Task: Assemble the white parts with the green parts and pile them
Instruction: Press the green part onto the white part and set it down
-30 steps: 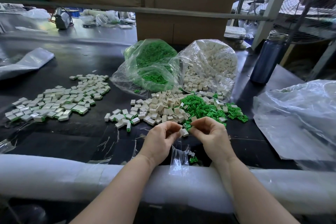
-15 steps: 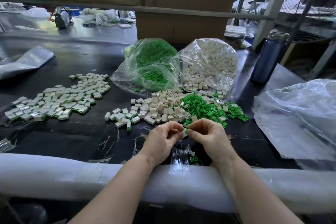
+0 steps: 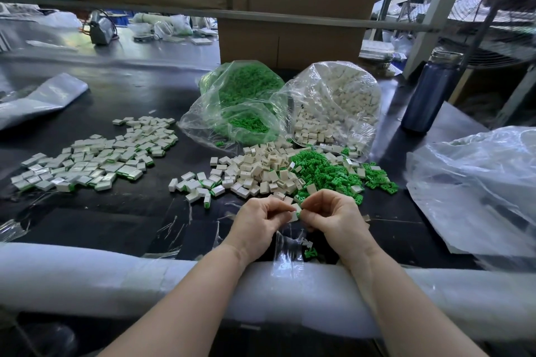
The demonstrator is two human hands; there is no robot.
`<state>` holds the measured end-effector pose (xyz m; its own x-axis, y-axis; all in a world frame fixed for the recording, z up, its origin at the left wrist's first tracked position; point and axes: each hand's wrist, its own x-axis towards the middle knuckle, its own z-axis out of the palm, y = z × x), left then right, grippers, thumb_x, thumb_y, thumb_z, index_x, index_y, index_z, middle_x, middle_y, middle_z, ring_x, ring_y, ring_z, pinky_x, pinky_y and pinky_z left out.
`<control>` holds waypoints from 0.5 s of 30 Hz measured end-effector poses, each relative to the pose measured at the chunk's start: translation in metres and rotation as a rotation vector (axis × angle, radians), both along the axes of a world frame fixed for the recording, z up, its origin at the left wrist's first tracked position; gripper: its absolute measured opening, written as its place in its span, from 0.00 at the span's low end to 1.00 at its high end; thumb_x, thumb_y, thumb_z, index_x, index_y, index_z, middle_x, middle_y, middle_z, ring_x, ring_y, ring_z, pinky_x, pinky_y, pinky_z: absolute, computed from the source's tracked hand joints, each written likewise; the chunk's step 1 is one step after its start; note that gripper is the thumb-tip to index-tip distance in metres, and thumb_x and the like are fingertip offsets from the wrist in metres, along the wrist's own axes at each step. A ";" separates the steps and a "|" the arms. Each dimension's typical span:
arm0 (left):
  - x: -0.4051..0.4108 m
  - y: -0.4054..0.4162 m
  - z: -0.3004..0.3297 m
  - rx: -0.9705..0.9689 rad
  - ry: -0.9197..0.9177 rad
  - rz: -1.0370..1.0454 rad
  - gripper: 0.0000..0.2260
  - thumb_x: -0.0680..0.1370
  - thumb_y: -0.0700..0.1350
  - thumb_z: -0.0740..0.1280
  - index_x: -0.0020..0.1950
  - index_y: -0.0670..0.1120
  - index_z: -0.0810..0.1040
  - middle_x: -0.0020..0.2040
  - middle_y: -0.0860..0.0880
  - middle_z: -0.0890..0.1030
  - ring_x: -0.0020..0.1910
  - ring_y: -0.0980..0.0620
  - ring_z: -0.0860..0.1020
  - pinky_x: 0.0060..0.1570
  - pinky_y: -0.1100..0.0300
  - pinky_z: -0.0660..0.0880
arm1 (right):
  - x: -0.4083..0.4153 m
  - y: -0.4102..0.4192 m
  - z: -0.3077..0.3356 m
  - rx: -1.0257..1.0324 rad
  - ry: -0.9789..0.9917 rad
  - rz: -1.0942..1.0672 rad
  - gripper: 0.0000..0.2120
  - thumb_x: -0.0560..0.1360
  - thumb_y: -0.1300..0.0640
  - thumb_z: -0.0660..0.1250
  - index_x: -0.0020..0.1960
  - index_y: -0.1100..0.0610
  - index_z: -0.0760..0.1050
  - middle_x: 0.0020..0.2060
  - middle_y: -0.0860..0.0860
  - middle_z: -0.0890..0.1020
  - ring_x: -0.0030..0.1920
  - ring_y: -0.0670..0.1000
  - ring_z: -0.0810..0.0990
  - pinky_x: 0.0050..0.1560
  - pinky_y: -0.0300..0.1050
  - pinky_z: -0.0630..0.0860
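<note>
My left hand [image 3: 258, 219] pinches a small white part [image 3: 294, 213] at the near middle of the black table. My right hand [image 3: 333, 217] meets it from the right, its curled fingertips pinching a green part [image 3: 298, 214] that barely shows against the white one. Just beyond my hands lie a heap of loose white parts [image 3: 261, 168] and a heap of loose green parts [image 3: 324, 174]. To the left spreads a pile of assembled white-and-green pieces [image 3: 95, 156]. A few assembled pieces [image 3: 203, 185] lie near the white heap.
Two clear bags stand behind the heaps, one of green parts [image 3: 243, 104] and one of white parts [image 3: 336, 104]. A dark blue bottle [image 3: 429, 93] is at the far right, crumpled plastic sheeting [image 3: 478, 188] to the right, a white padded table edge [image 3: 116, 284] nearest me, a cardboard box [image 3: 290, 40] behind.
My two hands have closed the small gap between them, bringing the white part and the green part together. The heaps and piles have not moved.
</note>
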<state>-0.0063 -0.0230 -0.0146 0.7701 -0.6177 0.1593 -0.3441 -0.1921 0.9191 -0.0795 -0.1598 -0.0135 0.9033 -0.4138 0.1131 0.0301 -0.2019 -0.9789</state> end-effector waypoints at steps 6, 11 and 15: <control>-0.001 0.001 0.001 0.050 -0.043 -0.009 0.05 0.74 0.36 0.68 0.48 0.42 0.83 0.41 0.50 0.81 0.42 0.57 0.78 0.50 0.66 0.74 | 0.000 -0.001 -0.001 0.010 0.025 0.016 0.13 0.67 0.73 0.72 0.34 0.57 0.76 0.28 0.50 0.80 0.28 0.45 0.77 0.31 0.38 0.75; -0.001 0.000 0.001 0.074 -0.069 -0.020 0.05 0.74 0.37 0.69 0.48 0.41 0.83 0.40 0.53 0.79 0.40 0.60 0.76 0.48 0.70 0.73 | 0.000 -0.001 -0.001 -0.021 0.043 0.028 0.13 0.66 0.73 0.72 0.34 0.57 0.77 0.28 0.50 0.80 0.29 0.47 0.77 0.32 0.39 0.75; -0.001 0.001 0.000 0.082 -0.092 -0.017 0.05 0.74 0.37 0.69 0.48 0.42 0.83 0.40 0.53 0.79 0.41 0.59 0.77 0.48 0.71 0.73 | 0.000 -0.001 0.000 -0.037 0.052 0.029 0.13 0.66 0.74 0.72 0.33 0.57 0.77 0.28 0.49 0.80 0.29 0.46 0.77 0.33 0.38 0.76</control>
<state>-0.0073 -0.0223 -0.0145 0.7439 -0.6443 0.1772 -0.4298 -0.2584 0.8652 -0.0799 -0.1605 -0.0133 0.9200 -0.3836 0.0801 -0.0146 -0.2379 -0.9712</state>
